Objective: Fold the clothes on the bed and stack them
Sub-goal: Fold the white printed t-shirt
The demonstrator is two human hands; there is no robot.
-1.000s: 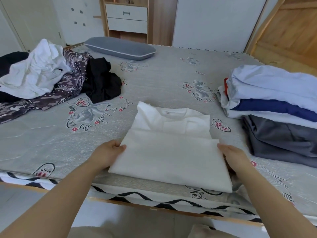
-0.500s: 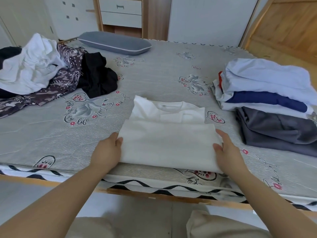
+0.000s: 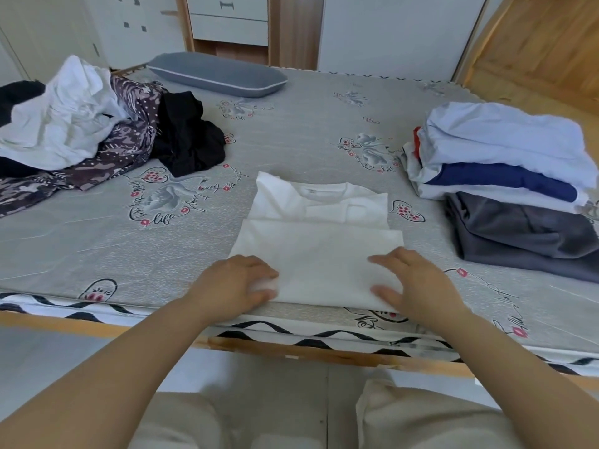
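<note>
A white T-shirt (image 3: 319, 241) lies on the grey printed bed sheet (image 3: 291, 140) close to the near edge, its lower half folded up over the chest and the collar facing away from me. My left hand (image 3: 238, 286) grips the near left corner, a bit of fabric showing between thumb and fingers. My right hand (image 3: 418, 283) rests on the near right corner with thumb and fingers spread flat. To the right stands a stack of folded clothes (image 3: 512, 186) in white, navy and dark grey. At the far left sits a heap of unfolded clothes (image 3: 97, 124) in white, patterned purple and black.
A grey pillow (image 3: 217, 74) lies at the head of the bed, with drawers and wardrobe doors behind it. The wooden bed rail (image 3: 291, 351) runs just in front of my knees. Bare sheet lies between the shirt and each pile.
Both hands have slid from the sides of the folded shirt inward onto its near corners. The shirt has shifted slightly away from the bed edge.
</note>
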